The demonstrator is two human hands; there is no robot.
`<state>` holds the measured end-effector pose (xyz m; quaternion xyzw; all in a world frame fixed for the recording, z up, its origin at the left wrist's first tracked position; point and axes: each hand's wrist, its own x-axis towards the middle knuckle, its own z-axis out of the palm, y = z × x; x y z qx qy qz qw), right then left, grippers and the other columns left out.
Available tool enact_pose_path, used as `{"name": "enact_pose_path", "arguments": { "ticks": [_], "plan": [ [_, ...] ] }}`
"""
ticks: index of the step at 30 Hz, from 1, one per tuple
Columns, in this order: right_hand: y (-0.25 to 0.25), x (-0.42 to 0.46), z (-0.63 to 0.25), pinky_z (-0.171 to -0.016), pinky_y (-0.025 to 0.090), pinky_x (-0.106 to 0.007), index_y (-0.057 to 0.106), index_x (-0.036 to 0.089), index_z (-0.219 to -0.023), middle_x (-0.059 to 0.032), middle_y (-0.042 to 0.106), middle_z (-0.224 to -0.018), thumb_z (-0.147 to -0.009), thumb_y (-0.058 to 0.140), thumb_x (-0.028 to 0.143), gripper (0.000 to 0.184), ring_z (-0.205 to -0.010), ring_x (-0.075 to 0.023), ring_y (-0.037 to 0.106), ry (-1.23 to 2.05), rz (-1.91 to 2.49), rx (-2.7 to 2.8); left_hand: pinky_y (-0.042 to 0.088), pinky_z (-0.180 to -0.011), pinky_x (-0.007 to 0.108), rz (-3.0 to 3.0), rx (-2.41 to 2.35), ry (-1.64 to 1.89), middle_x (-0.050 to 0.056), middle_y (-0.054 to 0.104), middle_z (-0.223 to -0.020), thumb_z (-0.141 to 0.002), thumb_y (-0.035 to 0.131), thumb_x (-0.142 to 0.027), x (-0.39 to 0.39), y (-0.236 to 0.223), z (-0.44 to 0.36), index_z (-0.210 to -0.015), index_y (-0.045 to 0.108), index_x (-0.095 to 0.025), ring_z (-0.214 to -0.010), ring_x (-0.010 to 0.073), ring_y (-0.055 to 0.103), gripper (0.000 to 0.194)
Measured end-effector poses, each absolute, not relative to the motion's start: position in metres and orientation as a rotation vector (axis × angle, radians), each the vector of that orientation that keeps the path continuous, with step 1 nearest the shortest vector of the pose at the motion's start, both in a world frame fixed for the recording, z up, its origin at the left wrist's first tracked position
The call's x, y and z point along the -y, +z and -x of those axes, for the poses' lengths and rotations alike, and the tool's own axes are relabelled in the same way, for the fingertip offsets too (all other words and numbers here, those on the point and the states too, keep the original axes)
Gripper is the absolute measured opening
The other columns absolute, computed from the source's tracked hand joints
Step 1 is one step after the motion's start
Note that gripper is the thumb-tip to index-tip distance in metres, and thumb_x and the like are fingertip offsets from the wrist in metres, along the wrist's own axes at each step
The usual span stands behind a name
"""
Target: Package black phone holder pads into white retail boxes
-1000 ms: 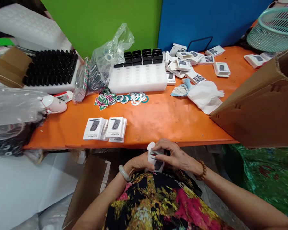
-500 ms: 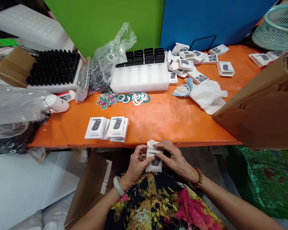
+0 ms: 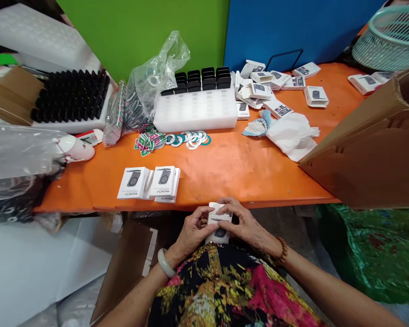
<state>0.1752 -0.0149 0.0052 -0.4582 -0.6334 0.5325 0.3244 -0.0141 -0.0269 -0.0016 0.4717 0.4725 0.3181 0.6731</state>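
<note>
A small white printed box (image 3: 219, 234) is held upright in front of my body, just below the table's front edge. My left hand (image 3: 195, 228) grips its left side, thumb across the front. My right hand (image 3: 244, 223) holds its right side, with the thumb on the front and the fingers at the top flap (image 3: 216, 207), which stands up. Whatever is inside the box is hidden. On the table, to the left, lie two short stacks of similar boxes marked MAGNETIC, a left stack (image 3: 132, 183) and a right stack (image 3: 164, 181).
Behind are round rings (image 3: 192, 139), printed cards (image 3: 146, 141), a white foam tray (image 3: 196, 111) with black pieces, and a heap of small boxes (image 3: 259, 91). A cardboard carton (image 3: 357, 150) stands right. A white cloth (image 3: 293, 135) lies beside it.
My right fingers have shifted slightly at the top flap, and both thumbs remain on the box front. The whole view has moved a little; the stacks on the table are unchanged.
</note>
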Motion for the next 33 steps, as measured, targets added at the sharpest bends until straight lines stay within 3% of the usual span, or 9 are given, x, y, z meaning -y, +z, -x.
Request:
{"name": "enact_pose_path", "arguments": {
  "ticks": [3,5,8,13,21,26,28,31,33],
  "plan": [
    [0.004,0.020,-0.174,-0.096,0.044,-0.035,0.064,0.022,-0.088,-0.0069,0.054,-0.120,-0.079,0.066,0.026,0.011,-0.113,-0.0212,0.053,1.374,1.226,1.566,0.050,-0.071,0.023,-1.185,-1.057,0.693,0.001,0.068,-0.092,-0.078,0.069,-0.031,0.026,-0.001,0.017,-0.109,0.059,-0.020,-0.079,0.0142,0.064,0.034],
    [-0.001,0.025,-0.174,-0.093,0.046,-0.035,0.063,0.023,-0.098,-0.0085,0.051,-0.126,-0.076,0.070,0.028,0.023,-0.115,-0.0223,0.053,1.334,1.254,1.414,0.049,-0.067,0.022,-1.281,-1.086,0.677,0.000,0.067,-0.087,-0.079,0.068,-0.032,0.025,-0.002,0.020,-0.105,0.061,-0.020,-0.073,0.0126,0.062,0.030],
    [-0.012,0.032,-0.174,-0.081,0.053,-0.032,0.058,0.025,-0.105,-0.0079,0.054,-0.121,-0.071,0.075,0.031,0.038,-0.098,-0.0193,0.062,1.435,1.235,1.116,0.045,-0.058,0.020,-1.365,-1.135,0.676,-0.001,0.065,-0.078,-0.079,0.066,-0.032,0.024,-0.004,0.023,-0.100,0.064,-0.019,-0.062,0.0103,0.056,0.025],
    [-0.024,0.044,-0.174,-0.070,0.054,-0.028,0.062,0.023,-0.092,-0.0019,0.067,-0.087,-0.071,0.076,0.038,0.030,-0.078,-0.0167,0.065,1.618,1.233,0.908,0.046,-0.066,0.021,-1.473,-1.147,0.711,0.002,0.068,-0.086,-0.084,0.060,-0.031,0.027,-0.008,0.022,-0.095,0.066,-0.018,-0.071,0.0124,0.060,0.019],
    [-0.024,0.046,-0.181,-0.079,0.049,-0.030,0.073,0.023,-0.092,-0.0050,0.070,-0.090,-0.084,0.063,0.033,0.016,-0.085,-0.0180,0.064,1.358,1.224,1.446,0.046,-0.069,0.023,-1.462,-1.208,0.824,0.003,0.066,-0.077,-0.088,0.054,-0.028,0.032,-0.012,0.012,-0.079,0.068,-0.017,-0.072,0.0134,0.059,0.020],
    [-0.024,0.034,-0.171,-0.069,0.049,-0.026,0.064,0.021,-0.077,-0.0016,0.064,-0.082,-0.075,0.072,0.038,0.019,-0.074,-0.0149,0.061,1.605,1.160,0.956,0.046,-0.072,0.024,-1.273,-1.249,0.926,0.002,0.065,-0.079,-0.082,0.062,-0.030,0.026,-0.012,0.003,-0.073,0.064,-0.017,-0.076,0.0140,0.059,0.016],
    [-0.022,0.029,-0.167,-0.065,0.048,-0.025,0.058,0.023,-0.087,0.0017,0.062,-0.077,-0.070,0.077,0.035,0.029,-0.069,-0.0134,0.059,1.673,1.106,0.742,0.047,-0.071,0.024,-1.102,-1.229,0.981,0.001,0.064,-0.079,-0.079,0.066,-0.031,0.022,-0.011,0.001,-0.083,0.063,-0.018,-0.074,0.0131,0.059,0.014],
    [-0.017,0.022,-0.166,-0.067,0.049,-0.026,0.054,0.026,-0.106,0.0017,0.064,-0.080,-0.065,0.081,0.030,0.048,-0.072,-0.0141,0.060,1.792,1.052,0.637,0.048,-0.068,0.023,-0.871,-1.148,0.990,-0.003,0.064,-0.080,-0.075,0.071,-0.029,0.017,-0.010,0.001,-0.111,0.054,-0.022,-0.069,0.0110,0.060,0.041],
    [-0.015,0.018,-0.168,-0.069,0.049,-0.026,0.059,0.023,-0.100,0.0000,0.065,-0.082,-0.067,0.079,0.030,0.040,-0.074,-0.0142,0.060,1.840,1.063,0.705,0.049,-0.069,0.023,-0.875,-1.129,0.937,-0.001,0.066,-0.082,-0.074,0.072,-0.028,0.014,-0.007,0.003,-0.113,0.055,-0.021,-0.071,0.0111,0.061,0.043]
  ]
}}
